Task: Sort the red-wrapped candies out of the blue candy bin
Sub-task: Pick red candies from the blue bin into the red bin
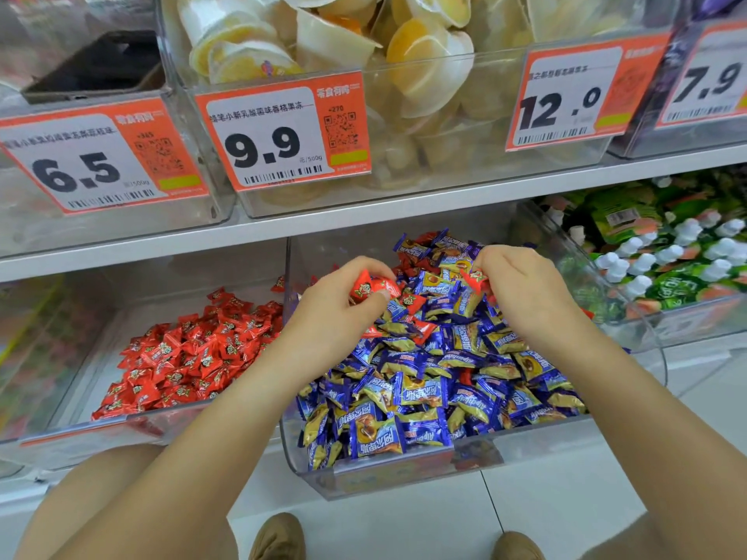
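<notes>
Both hands over clear bin (404, 474) of blue candies (424, 398), centre of lower shelf. Left hand (343, 305) pinching red candy (374, 286) above pile. Right hand (521, 284) pinching second red candy (476, 276) at far side. More red ones scattered among blue; red-filled bin (121, 424) just left

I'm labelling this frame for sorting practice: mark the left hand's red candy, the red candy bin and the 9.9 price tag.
left hand's red candy (374, 285), head view, wrapper middle.
red candy bin (133, 423), head view, front rim.
9.9 price tag (262, 149), head view, printed digits.
</notes>
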Motion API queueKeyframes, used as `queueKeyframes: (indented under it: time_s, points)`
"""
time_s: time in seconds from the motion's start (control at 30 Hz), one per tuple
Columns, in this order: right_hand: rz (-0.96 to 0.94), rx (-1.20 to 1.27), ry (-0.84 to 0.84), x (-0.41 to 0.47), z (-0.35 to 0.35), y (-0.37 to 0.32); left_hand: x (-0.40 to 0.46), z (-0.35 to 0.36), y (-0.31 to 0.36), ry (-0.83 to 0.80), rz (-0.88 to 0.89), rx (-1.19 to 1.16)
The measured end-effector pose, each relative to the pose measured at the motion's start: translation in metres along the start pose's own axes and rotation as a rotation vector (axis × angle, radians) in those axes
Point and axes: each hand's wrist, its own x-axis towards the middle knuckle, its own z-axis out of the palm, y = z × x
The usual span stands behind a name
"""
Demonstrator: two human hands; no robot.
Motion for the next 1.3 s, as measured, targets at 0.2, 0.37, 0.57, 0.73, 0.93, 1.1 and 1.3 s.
queueKeyframes:
  time_s: [0.2,0.37,0.57,0.73,0.93,1.1,1.3]
  points:
    - [-0.033,-0.042,-0.059,-0.001,0.001,-0.002,0.027,0.009,0.014,-0.025,0.038,0.250]
    - [-0.052,-0.024,-0.069,0.001,0.002,0.000,0.041,0.017,0.024,-0.336,-0.056,0.678]
    - [-0.072,-0.106,-0.225,-0.001,0.002,0.005,0.055,0.018,0.032,-0.549,-0.251,0.603]
    - [-0.103,-0.182,-0.213,-0.004,0.003,0.006,0.047,0.020,0.022,-0.381,-0.120,0.675]
    - [-0.125,-0.195,-0.186,-0.006,0.004,0.004,0.028,-0.005,0.015,-0.186,-0.163,0.183]
    - [-0.123,-0.179,-0.172,-0.005,0.010,-0.002,0.015,-0.024,0.012,-0.125,-0.207,0.038]
    - [-0.022,0.293,-0.138,-0.012,0.018,-0.030,0.002,-0.035,-0.008,-0.045,-0.258,-0.349]
